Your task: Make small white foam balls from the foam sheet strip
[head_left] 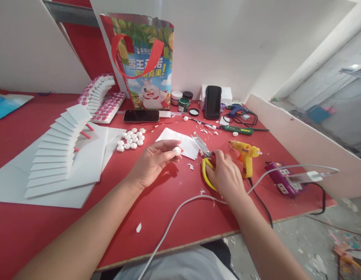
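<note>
A small white carved piece, like a tiny rosette, is pinched between the thumb and fingertips of my left hand, above the red table. My right hand grips scissors by their yellow handles, with the blades parted and pointing up and left. Beneath and between the hands lies a white sheet. To the left of my left hand, several similar white pieces sit in a cluster. White scraps are scattered around the scissors.
Stepped white panels stand on white sheets at left, near pink-and-white decorated pieces. A bag, phone, upright black device and paint jars line the back. A yellow glue gun, purple power block and white cable lie near my right arm.
</note>
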